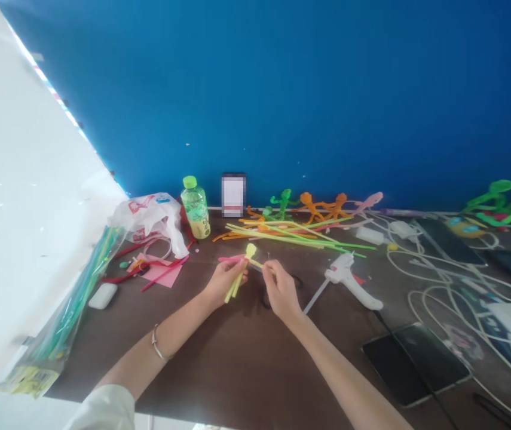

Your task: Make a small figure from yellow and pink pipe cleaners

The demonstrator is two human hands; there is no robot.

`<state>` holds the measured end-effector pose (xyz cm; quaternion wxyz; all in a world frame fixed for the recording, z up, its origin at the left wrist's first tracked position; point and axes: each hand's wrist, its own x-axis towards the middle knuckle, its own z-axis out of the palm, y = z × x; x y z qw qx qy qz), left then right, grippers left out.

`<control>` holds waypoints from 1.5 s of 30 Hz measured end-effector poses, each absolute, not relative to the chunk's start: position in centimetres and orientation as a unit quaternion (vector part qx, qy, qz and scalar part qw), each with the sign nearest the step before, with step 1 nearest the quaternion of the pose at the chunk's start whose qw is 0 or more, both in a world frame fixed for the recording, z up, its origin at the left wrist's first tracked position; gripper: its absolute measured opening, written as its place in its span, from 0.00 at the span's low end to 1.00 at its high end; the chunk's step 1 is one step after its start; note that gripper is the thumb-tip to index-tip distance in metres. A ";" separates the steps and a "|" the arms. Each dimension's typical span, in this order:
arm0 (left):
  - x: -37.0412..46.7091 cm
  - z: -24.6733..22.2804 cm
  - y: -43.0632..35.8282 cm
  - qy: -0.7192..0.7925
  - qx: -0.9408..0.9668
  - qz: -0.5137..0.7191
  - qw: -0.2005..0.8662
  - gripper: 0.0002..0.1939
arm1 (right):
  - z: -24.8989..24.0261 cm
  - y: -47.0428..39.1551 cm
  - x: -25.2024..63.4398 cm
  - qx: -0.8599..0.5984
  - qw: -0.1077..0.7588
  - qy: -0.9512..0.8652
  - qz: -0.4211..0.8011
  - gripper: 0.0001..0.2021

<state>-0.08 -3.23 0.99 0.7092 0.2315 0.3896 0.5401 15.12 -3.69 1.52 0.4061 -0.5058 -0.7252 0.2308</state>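
Observation:
Over the middle of the dark table, my left hand [227,279] is closed on a small yellow pipe-cleaner figure [250,251]. The figure has a rounded top, and two yellow strands hang below my fingers. A pink pipe cleaner [232,259] sticks out to the left from the same grip. My right hand [281,289] pinches the end of a thin yellowish strand that runs sideways from the figure. Part of the figure is hidden by my left fingers.
Loose pipe cleaners [291,234] lie behind my hands, near finished orange figures [312,208]. A glue gun [349,279], a black tablet [416,363] and tangled white cables [447,280] are at right. A green-capped bottle [196,209], plastic bag [147,218] and pipe-cleaner pack [78,298] stand left.

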 end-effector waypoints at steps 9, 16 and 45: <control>2.4 1.1 -3.0 0.409 0.184 0.567 0.691 0.12 | 0.5 -2.7 17.1 -0.460 0.492 -0.613 0.413 0.12; 3.0 0.7 -3.5 0.364 0.186 0.542 0.734 0.12 | 0.9 -2.4 17.4 -0.380 0.548 -0.448 0.596 0.14; 0.8 0.3 -2.5 0.319 0.099 0.645 0.688 0.06 | 2.3 -1.0 18.0 -0.510 0.525 -0.596 0.331 0.12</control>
